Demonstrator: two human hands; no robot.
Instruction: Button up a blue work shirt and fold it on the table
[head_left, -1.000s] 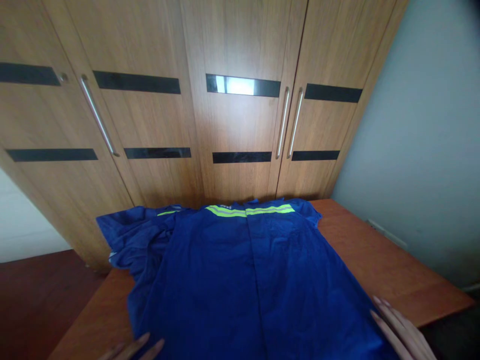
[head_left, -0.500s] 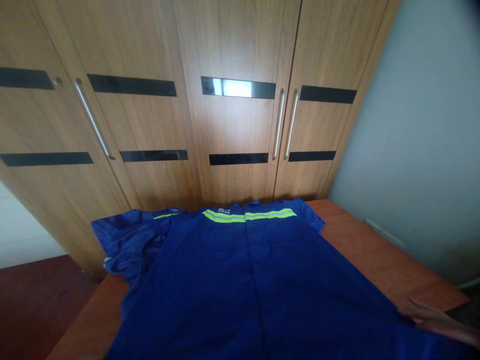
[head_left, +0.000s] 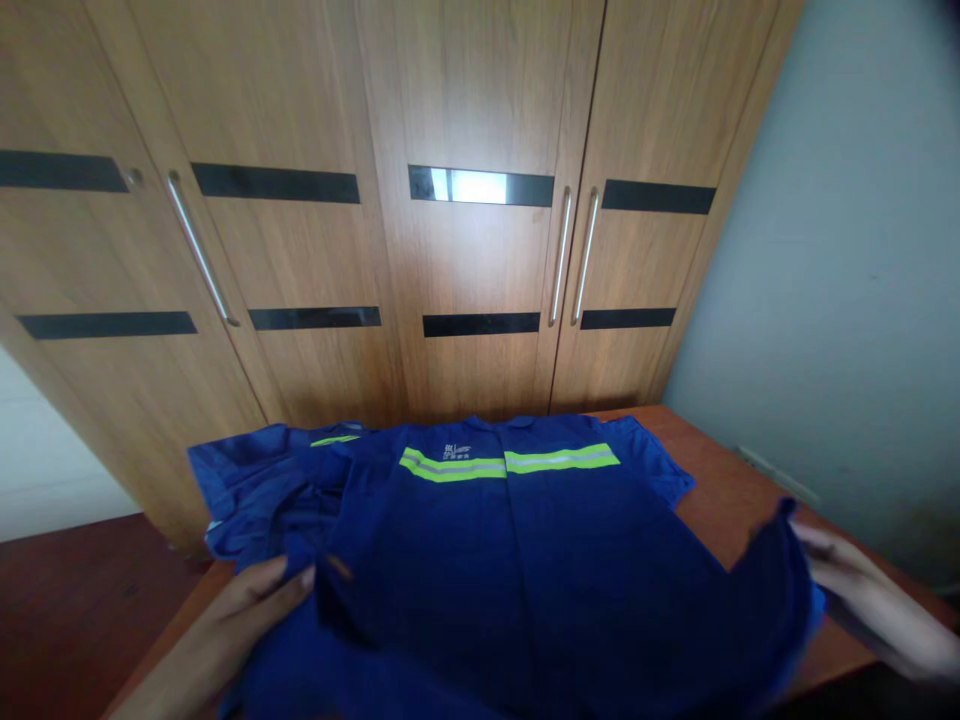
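A dark blue work shirt [head_left: 517,545] with a yellow-green and grey reflective band across its chest lies spread out, collar toward the cabinet. Its near hem is raised at both corners. At the lower left, my left hand [head_left: 244,615] is closed on one hem corner, thumb and fingers pinching the cloth. My right hand [head_left: 847,575], blurred by motion, grips the opposite corner at the lower right, with part of its fingers behind the fabric. Beside the shirt's left side lies a crumpled blue garment [head_left: 259,480] with a similar yellow-green strip.
The reddish-brown tabletop [head_left: 720,500] shows to the right of the shirt. A wooden cabinet [head_left: 480,260] with metal handles and black strips stands directly behind. A pale wall [head_left: 847,300] bounds the right side, and dark red floor [head_left: 82,590] shows at lower left.
Both hands have come up with the shirt's near hem, lifting its corners off the table. My left hand has entered the view. The shirt's chest band sits slightly lower and looks wider.
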